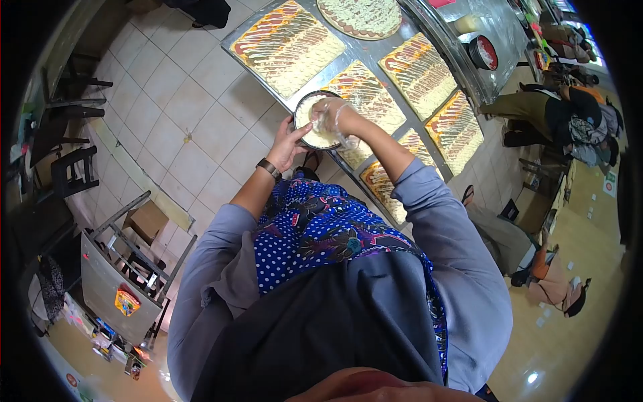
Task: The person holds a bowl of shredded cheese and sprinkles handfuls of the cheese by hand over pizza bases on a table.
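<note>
My left hand [287, 144] grips the side of a dark-rimmed bowl [296, 122], thumb over the edge. Pale grated cheese [305, 109] fills the bowl. In a clear plastic glove, my right hand [337, 119] reaches into it with fingers curled in the cheese; how much they hold is hidden. Just beyond, rectangular pizzas lie on a metal table [370, 52]. One rectangular pizza [365, 97] lies beside my right hand, with another [288, 48] farther left, both with sauce stripes and pale shreds. At the far end is a round pizza [362, 13].
A second metal table [499, 30] adjoins on the right, bearing a black-and-red bowl [483, 52]. Several people stand on the right, one in olive trousers [522, 107]. To the left are dark chairs [75, 173], a metal-framed table [110, 295] and a cardboard box [147, 221].
</note>
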Action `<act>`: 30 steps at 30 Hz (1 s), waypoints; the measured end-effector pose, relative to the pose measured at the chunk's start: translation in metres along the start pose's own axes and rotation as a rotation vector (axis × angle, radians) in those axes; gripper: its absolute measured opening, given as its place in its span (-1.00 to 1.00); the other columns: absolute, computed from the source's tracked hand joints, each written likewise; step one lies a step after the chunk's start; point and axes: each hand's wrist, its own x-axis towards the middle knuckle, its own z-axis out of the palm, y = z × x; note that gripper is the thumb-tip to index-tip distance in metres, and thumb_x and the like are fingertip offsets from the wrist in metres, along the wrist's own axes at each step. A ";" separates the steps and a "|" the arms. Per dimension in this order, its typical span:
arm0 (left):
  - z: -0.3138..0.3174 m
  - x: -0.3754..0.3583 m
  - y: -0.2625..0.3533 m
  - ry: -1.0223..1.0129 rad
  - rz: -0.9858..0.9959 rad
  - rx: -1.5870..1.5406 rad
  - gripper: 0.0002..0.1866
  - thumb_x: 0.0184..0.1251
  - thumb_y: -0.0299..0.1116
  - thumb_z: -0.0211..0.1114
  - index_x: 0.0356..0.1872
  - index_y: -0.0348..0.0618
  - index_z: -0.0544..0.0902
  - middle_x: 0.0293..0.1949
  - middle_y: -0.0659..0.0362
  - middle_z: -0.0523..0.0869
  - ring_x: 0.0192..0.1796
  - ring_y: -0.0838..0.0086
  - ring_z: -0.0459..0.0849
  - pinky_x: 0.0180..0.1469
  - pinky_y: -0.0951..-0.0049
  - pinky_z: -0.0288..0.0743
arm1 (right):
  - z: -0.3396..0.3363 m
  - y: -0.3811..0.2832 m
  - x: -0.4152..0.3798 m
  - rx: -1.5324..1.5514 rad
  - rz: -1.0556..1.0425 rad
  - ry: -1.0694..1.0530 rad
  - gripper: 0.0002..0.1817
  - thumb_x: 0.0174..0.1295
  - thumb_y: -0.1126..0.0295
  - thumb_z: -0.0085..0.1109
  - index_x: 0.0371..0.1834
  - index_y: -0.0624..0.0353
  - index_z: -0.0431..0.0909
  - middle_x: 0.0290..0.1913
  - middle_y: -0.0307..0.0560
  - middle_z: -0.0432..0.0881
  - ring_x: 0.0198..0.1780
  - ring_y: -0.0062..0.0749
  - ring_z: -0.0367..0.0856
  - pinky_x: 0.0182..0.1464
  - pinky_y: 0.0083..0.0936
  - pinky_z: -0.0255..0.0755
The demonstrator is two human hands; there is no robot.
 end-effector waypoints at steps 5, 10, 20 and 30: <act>0.003 -0.008 0.013 0.040 0.036 0.037 -0.02 0.20 -0.23 0.44 0.45 -0.26 -0.08 0.27 -0.11 0.38 0.21 0.19 0.55 0.08 0.05 0.56 | -0.039 0.037 -0.007 0.346 0.203 0.017 -0.70 0.01 0.58 0.26 -0.14 0.10 0.71 -0.06 -0.09 0.70 -0.02 -0.28 0.65 0.07 -0.46 0.50; -0.024 -0.008 0.007 0.067 0.082 0.009 -0.18 0.26 -0.28 0.37 0.40 -0.23 0.05 0.23 -0.08 0.43 0.20 0.19 0.56 0.08 0.07 0.61 | -0.059 0.098 0.000 0.369 0.334 0.056 -0.76 0.02 0.63 0.20 -0.22 0.27 0.70 -0.18 -0.08 0.72 -0.16 -0.47 0.64 -0.10 -0.56 0.51; -0.041 -0.031 0.010 0.107 0.135 -0.107 -0.44 0.38 -0.36 0.22 0.33 -0.16 0.22 0.21 0.00 0.49 0.19 0.23 0.59 0.10 0.08 0.61 | -0.063 0.176 0.010 -0.183 0.052 0.127 -0.85 0.07 0.50 0.20 -0.32 0.25 0.72 -0.33 -0.02 0.73 -0.36 -0.42 0.62 -0.28 -0.49 0.48; -0.059 -0.043 0.009 0.122 0.154 -0.149 -0.38 0.34 -0.34 0.28 0.33 -0.17 0.19 0.16 -0.02 0.53 0.14 0.24 0.62 0.05 0.11 0.62 | -0.084 0.190 0.034 -0.505 0.291 0.205 -0.85 0.11 0.40 0.19 -0.34 0.11 0.75 -0.39 -0.03 0.73 -0.43 -0.36 0.61 -0.30 -0.44 0.46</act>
